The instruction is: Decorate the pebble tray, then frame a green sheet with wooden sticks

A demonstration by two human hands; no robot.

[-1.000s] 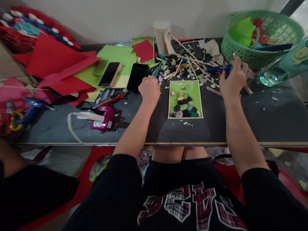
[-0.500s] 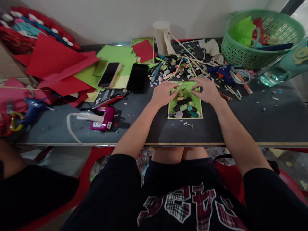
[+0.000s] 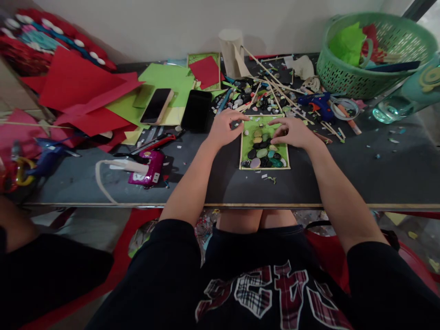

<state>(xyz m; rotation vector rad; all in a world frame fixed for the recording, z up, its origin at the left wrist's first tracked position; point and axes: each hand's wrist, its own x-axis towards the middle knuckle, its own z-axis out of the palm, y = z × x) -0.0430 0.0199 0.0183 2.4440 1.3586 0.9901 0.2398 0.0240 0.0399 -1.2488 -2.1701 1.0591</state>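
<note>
A green panel (image 3: 246, 143) edged with pale sticks lies flat on the dark table. Black, green, yellowish and lilac stones (image 3: 262, 153) cover its nearer part, with a few small ones farther up. My left hand (image 3: 226, 129) is over the panel's upper left edge, fingers curved and apart, with nothing seen in them. On the other side my right hand (image 3: 292, 132) hovers over the upper right edge, its thumb and fingers apart near the stones, and it holds nothing visible.
Two phones (image 3: 196, 111), red paper (image 3: 79, 87) and a purple socket block (image 3: 147, 168) lie to the left. Loose pebbles and sticks (image 3: 275, 89) are behind the panel. A blue glue gun (image 3: 318, 103), green basket (image 3: 357, 75) and bottle (image 3: 395, 103) stand right. Another person's arm (image 3: 15, 224) shows left.
My left hand has moved left, off the middle of the panel. My right hand has shifted slightly, its fingers now spread farther from the left hand. The panel and stones look unchanged.
</note>
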